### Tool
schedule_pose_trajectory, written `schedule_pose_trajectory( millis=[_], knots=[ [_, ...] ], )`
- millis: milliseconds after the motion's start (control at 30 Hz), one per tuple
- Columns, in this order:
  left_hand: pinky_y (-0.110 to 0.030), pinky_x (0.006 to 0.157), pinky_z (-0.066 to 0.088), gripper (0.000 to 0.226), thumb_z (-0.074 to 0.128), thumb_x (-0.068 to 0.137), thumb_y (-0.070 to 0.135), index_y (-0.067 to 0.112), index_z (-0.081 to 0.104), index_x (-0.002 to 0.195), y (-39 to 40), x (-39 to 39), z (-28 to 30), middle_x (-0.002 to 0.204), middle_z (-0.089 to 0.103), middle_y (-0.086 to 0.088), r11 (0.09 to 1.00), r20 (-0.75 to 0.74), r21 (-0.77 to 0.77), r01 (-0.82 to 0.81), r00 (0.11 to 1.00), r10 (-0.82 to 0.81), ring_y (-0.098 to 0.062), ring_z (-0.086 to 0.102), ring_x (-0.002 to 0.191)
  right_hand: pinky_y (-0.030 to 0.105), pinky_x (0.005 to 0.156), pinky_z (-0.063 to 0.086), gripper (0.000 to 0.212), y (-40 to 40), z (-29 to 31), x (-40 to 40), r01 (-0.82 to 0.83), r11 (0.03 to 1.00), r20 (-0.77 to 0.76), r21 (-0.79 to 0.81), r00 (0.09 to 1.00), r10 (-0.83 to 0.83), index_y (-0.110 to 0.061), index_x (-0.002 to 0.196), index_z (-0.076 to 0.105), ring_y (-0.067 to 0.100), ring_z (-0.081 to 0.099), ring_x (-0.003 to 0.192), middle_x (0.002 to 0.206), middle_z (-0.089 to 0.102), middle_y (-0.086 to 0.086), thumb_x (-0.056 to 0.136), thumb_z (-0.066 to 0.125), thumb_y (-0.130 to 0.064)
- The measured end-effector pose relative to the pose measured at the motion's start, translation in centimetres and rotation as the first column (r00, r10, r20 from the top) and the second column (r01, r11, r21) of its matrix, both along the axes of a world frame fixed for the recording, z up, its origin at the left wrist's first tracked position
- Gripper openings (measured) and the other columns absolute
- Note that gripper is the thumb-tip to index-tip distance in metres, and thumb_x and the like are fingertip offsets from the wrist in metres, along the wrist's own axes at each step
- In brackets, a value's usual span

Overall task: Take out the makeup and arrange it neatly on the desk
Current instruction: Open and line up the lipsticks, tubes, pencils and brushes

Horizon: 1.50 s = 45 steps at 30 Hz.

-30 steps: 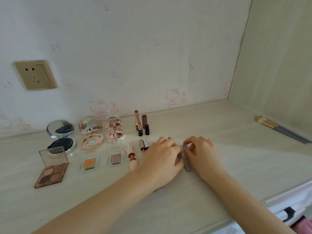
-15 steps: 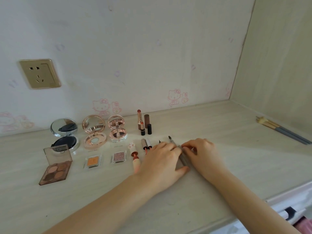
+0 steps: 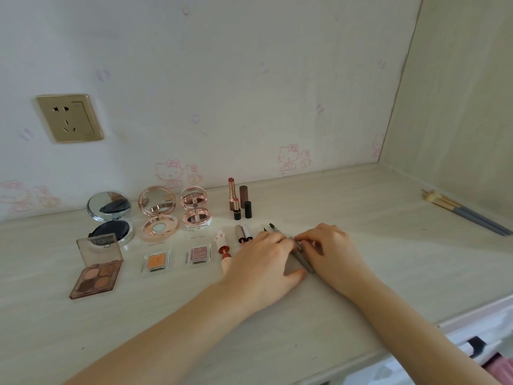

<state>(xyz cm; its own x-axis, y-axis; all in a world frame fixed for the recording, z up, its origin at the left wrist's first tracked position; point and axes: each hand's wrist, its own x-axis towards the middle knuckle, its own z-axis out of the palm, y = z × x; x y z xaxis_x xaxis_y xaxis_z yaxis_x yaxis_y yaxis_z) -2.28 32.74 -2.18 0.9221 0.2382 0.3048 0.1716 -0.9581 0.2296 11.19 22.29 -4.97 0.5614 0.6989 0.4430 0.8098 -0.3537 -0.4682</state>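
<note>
Makeup lies in rows on the pale desk (image 3: 388, 259). My left hand (image 3: 263, 262) rests flat over thin pens; one dark tip (image 3: 265, 228) pokes out beyond its fingers. A grey eyeliner pen (image 3: 304, 259) lies slanted between my hands, its brush tip pointing at the wall. My right hand (image 3: 330, 251) pinches this pen near its middle with curled fingertips. My left thumb lies against the pen's near end. To the left are two lip gloss tubes (image 3: 243, 232) and a white patterned lip tint (image 3: 223, 247).
Open compacts (image 3: 158, 218), an eyeshadow palette (image 3: 97, 273), two single shadows (image 3: 156, 261) and upright lipsticks (image 3: 236, 201) fill the left. Grey-handled brushes (image 3: 466, 212) lie by the right side panel. A wall outlet (image 3: 69, 118) is at the back left. An open drawer (image 3: 477, 345) shows below the front edge.
The grey pen has slid toward the wall and turned, so its brush tip now shows beyond my fingers. My left hand has flattened over the pens; my right hand stays on the pen.
</note>
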Motion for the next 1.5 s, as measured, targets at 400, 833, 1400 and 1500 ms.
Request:
schedule_pose_trajectory(
  millis=[400,833,1400,1500],
  knots=[
    [-0.027,0.087,0.044,0.035,0.052,0.092,0.045,0.021,0.06,0.116,0.4,0.3,1.1,0.114,0.057,0.008,1.0,0.011,-0.009,-0.017,1.0,0.017,-0.01,0.046,0.112,0.023,0.077,0.044,0.025,-0.6,1.1,-0.3,0.057,0.998,-0.047,-0.016,0.997,-0.058,-0.019,0.108,0.07,0.018,0.059,0.091,0.097,0.066,0.001,0.089,0.054,-0.012],
    [-0.032,0.088,0.047,0.029,0.045,0.095,0.032,0.022,0.057,0.119,-2.5,7.0,3.1,0.124,0.058,0.009,0.996,0.007,0.056,0.07,0.997,-0.071,-0.011,0.045,0.12,0.022,0.094,0.041,0.03,-11.5,4.9,5.6,0.19,0.946,0.032,-0.261,0.982,-0.188,-0.02,0.124,0.06,0.013,0.056,0.113,0.123,0.062,-0.003,0.097,0.048,-0.024],
    [-0.041,0.084,0.049,0.026,0.045,0.096,0.026,0.016,0.058,0.116,-12.1,25.6,2.0,0.117,0.057,-0.006,0.942,-0.092,0.061,0.329,0.942,-0.323,-0.028,0.051,0.109,0.034,0.07,0.054,0.023,-21.2,5.0,18.2,0.481,0.809,0.153,-0.338,0.876,-0.457,-0.018,0.105,0.066,0.022,0.059,0.08,0.095,0.061,0.002,0.094,0.046,-0.02],
    [-0.035,0.085,0.045,0.031,0.043,0.097,0.025,0.019,0.054,0.124,-12.9,28.4,1.7,0.126,0.053,-0.006,0.942,-0.134,0.082,0.324,0.941,-0.312,-0.028,0.049,0.115,0.035,0.071,0.053,0.023,-21.5,4.9,19.7,0.496,0.785,0.155,-0.371,0.867,-0.474,-0.016,0.101,0.065,0.023,0.059,0.078,0.09,0.06,0.003,0.094,0.044,-0.019]
  ],
)
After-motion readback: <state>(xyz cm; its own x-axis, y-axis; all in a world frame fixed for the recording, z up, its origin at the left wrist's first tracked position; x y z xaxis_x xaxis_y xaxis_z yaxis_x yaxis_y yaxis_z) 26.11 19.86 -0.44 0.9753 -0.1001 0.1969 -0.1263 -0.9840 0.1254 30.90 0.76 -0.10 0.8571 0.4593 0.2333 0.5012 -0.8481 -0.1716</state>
